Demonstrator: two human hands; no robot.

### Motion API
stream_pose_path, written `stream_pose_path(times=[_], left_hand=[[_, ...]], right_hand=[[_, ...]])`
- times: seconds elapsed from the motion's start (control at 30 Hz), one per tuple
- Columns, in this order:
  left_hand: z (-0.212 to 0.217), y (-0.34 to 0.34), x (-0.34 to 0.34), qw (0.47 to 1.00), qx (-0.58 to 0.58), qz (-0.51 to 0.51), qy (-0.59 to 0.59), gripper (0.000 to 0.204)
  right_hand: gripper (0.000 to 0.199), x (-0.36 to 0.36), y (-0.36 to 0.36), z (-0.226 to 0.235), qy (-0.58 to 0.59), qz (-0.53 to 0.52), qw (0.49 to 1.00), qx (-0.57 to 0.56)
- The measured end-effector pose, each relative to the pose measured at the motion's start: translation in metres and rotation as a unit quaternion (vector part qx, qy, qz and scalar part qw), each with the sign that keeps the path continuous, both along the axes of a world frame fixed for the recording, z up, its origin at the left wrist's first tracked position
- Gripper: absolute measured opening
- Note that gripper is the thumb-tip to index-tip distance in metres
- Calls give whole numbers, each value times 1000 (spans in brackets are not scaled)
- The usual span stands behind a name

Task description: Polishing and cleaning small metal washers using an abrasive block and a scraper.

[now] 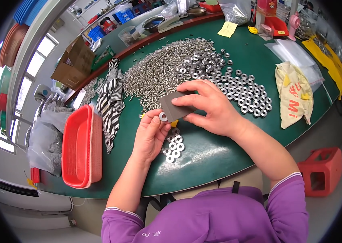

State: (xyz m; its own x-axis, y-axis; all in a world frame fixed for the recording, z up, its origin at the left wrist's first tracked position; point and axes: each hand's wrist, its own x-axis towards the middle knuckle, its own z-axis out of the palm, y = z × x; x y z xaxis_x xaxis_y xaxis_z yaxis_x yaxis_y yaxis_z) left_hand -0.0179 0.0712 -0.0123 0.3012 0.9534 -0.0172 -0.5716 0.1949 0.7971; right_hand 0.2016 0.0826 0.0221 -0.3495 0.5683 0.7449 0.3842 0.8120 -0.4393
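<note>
The left hand (pixel 150 137): its grip pinches one metal ring (pixel 163 116) by the rim between thumb and fingers, raised over the green desk (pixel 219 156). The right hand (pixel 215 106): its grip clasps a dark grey block (pixel 175 109), the ring lying at the block's lower left edge; contact between the two cannot be confirmed.

Risks: the small hold may let the ring spin or slip if the block presses off-centre. A dropped ring could mix with the loose rings (pixel 174 149) below or roll toward the near edge. Left fingertips sit close enough to the block to be scraped.

Clearances: the pile of metal pins (pixel 158 60) begins just beyond the hands, so forward travel risks scattering it. Bare surface lies right of the loose rings, and leftward up to the red basket (pixel 65 150).
</note>
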Motion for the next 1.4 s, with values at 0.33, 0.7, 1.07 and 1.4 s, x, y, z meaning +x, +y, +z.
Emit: stream_pose_path(times=[0.33, 0.7, 1.07, 1.4], left_hand=[[-1, 0, 5, 1000, -5, 16, 19, 13], [-5, -1, 0, 998, 1, 10, -65, 14], [-6, 2, -1, 999, 35, -16, -25, 21], [-6, 2, 0, 997, 14, 21, -70, 14]], right_hand=[[44, -13, -9, 1, 1, 91, 996, -1], [45, -5, 2, -6, 16, -26, 999, -16], [43, -19, -16, -2, 27, 87, 996, -17], [44, -9, -6, -1, 25, 15, 999, -28]])
